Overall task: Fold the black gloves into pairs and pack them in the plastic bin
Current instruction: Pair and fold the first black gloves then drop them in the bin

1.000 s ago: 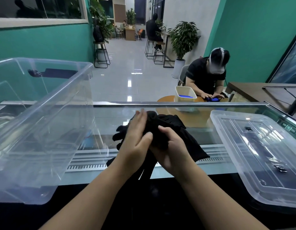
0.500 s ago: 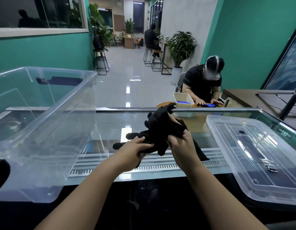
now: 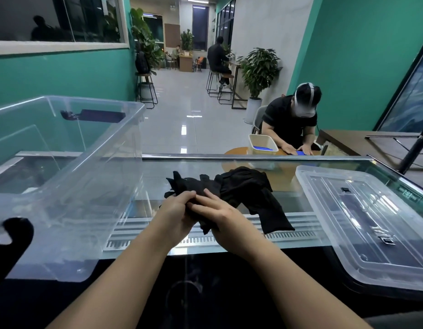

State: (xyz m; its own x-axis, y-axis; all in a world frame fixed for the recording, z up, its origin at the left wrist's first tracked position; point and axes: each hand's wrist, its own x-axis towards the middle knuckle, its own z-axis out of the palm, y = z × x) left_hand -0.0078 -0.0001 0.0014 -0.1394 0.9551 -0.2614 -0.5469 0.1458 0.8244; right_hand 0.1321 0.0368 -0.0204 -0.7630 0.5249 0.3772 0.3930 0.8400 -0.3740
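Head view looks down two bare forearms reaching forward from the bottom edge and meeting over the glass worktop (image 3: 229, 248). Left hand (image 3: 176, 213) curls its fingers round the near end of the bunched black gloves (image 3: 231, 188); right hand (image 3: 220, 216) lies over the same bundle, fingers stretched forward and pressing, thumb underneath. Glove cuffs trail right onto the worktop. Plastic bin (image 3: 70, 176) stands just left, tilted; its lid (image 3: 372, 224) lies to the right. Beyond, a seated person (image 3: 291, 124) works at another table.
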